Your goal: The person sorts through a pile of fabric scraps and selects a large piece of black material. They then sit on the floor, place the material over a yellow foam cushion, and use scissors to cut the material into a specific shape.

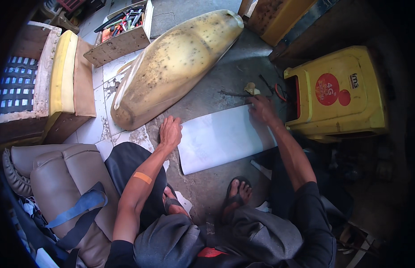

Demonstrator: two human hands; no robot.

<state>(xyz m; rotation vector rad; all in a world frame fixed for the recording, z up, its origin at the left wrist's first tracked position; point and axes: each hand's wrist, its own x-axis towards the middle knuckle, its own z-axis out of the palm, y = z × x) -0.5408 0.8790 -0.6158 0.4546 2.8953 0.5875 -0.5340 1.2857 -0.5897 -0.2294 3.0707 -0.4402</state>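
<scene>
A long white sheet [221, 138] lies on the dark floor in front of my feet, its left end slightly raised. My left hand [170, 133] is at its far left corner, fingers bent and closed at the edge. At the far right corner, my right hand [262, 109] has its fingers closed on the sheet, and its shadow falls across the white surface. Just beyond that hand are a small cream-coloured scrap [251, 88] and a thin dark strip [234, 94]. Scissors with an orange handle [280, 92] lie to the right of them.
A large, speckled, yellowish foam seat pad [171, 62] lies beyond the sheet. A yellow plastic stool [341, 96] rests on its side at right. Back left is a wooden tool box [118, 47]; brown padded upholstery [69, 178] and a blue strap [80, 205] are near left.
</scene>
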